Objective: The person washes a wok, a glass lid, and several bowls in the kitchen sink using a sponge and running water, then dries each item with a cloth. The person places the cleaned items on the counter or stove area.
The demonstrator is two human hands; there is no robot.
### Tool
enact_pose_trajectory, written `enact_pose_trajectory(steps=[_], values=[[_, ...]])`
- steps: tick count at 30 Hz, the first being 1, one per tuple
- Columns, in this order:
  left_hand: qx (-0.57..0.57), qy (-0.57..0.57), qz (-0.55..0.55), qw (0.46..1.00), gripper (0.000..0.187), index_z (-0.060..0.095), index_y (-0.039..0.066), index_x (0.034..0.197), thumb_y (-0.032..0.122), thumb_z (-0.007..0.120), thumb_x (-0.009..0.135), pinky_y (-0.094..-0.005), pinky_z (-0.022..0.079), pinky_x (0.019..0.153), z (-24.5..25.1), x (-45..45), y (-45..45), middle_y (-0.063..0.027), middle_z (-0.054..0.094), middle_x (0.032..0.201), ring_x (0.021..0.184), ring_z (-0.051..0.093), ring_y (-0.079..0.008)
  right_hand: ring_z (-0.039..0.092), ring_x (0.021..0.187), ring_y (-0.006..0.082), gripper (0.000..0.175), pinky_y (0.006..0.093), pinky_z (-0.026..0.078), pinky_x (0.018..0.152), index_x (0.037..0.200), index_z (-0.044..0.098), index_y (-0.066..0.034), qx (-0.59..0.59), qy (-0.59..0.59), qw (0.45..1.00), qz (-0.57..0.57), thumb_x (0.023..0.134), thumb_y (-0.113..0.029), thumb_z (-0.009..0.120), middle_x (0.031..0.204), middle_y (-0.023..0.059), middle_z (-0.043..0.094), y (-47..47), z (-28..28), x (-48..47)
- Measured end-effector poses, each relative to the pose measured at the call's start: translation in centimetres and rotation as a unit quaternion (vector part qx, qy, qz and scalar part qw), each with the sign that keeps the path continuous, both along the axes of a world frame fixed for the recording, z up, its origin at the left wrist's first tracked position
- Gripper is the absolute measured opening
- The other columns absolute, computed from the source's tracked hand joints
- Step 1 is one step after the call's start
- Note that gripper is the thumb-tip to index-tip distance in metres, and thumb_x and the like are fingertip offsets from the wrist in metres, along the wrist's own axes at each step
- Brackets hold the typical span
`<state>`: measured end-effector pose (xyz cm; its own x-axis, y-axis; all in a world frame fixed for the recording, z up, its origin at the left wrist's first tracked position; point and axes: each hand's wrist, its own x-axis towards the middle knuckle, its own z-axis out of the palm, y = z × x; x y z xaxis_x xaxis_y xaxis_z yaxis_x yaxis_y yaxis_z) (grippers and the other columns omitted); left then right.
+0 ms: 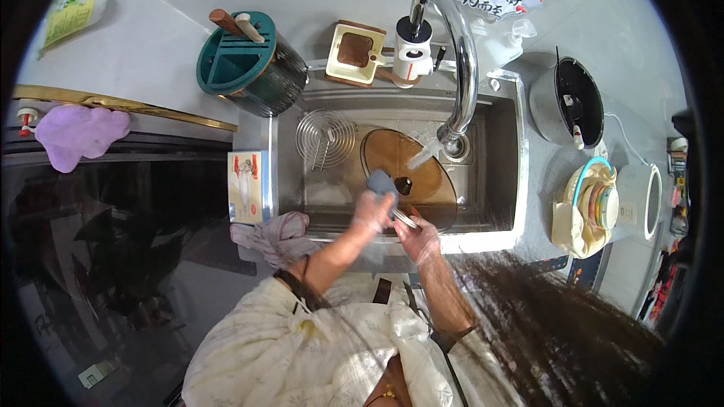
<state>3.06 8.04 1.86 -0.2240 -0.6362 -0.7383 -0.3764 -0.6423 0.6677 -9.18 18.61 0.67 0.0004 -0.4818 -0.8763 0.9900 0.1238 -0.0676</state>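
Note:
Both hands wear clear disposable gloves and meet above the front of the stainless steel sink (509, 181). A grey-blue scrubbing pad or cloth (381, 182) is gripped in my left hand (373, 210), which is slightly blurred. My right hand (419, 238) holds a slim metal utensil (404, 218); its far end is hidden by the pad and my left hand. Below them, an oval brown-tinted glass lid (390, 150) with a dark knob (403, 185) lies in the sink. Water runs onto the lid from the chrome faucet (465, 56).
Left of the lid is a round wire rack (326, 138). A green utensil holder (271, 68), a cream-and-brown dish (352, 53), a black-lined pot (582, 102) and a cloth-lined container (582, 226) surround the sink. A rumpled cloth (277, 234) and a box (246, 189) sit at its left edge.

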Motion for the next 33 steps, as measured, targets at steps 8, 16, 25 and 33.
enact_pose_trajectory(steps=[8, 16, 25, 33], values=[[-0.059, -0.020, 0.011, 0.998, 0.059, 0.055, -0.001, 0.072, 0.055, 0.048, 0.090, -0.0328, 0.045, 0.039, -1.3, 0.9, -7.2, -0.0095, 0.055, 0.057, 0.043, 0.056, -0.0198, 0.067, 0.078, 0.0315, 0.039, 0.0290, 0.061, 0.062, 0.122, 0.050, 0.0059, -0.094, -0.079, 0.992, 0.011, 0.084, -0.002, 0.049, 0.098, 0.0229, 0.064, 2.3, -1.6, -1.7], [-0.012, 0.044, 0.001, 0.999, 0.038, 0.053, -0.002, 0.069, 0.031, 0.048, 0.089, -0.0353, 0.042, 0.036, -0.2, 0.0, -3.4, -0.0081, 0.052, 0.054, 0.037, 0.053, -0.0193, 0.067, 0.080, 0.0318, 0.042, 0.0300, 0.061, 0.064, 0.123, 0.048, 0.0080, -0.102, -0.123, 0.987, 0.000, 0.082, -0.003, 0.051, 0.096, 0.0239, 0.064, 3.3, -1.8, -3.8], [-0.011, 0.025, -0.068, 0.997, 0.036, 0.058, -0.002, 0.081, 0.033, 0.050, 0.087, -0.0323, 0.045, 0.041, -4.1, -0.2, -10.7, -0.0089, 0.056, 0.063, 0.044, 0.056, -0.0190, 0.066, 0.083, 0.0265, 0.035, 0.0305, 0.060, 0.072, 0.112, 0.055, 0.0098, -0.108, -0.056, 0.993, 0.014, 0.081, -0.005, 0.060, 0.095, 0.0197, 0.065, 3.4, -1.8, -3.1], [0.023, -0.055, -0.131, 0.990, 0.050, 0.058, 0.000, 0.106, 0.046, 0.046, 0.091, -0.0356, 0.047, 0.052, -6.6, 2.6, -12.4, -0.0110, 0.061, 0.088, 0.062, 0.057, -0.0188, 0.066, 0.064, 0.0194, 0.036, 0.0308, 0.060, 0.063, 0.110, 0.055, 0.0104, -0.047, 0.029, 0.982, 0.178, 0.079, -0.007, 0.063, 0.092, 0.0158, 0.066, 6.5, 0.3, -4.9]])
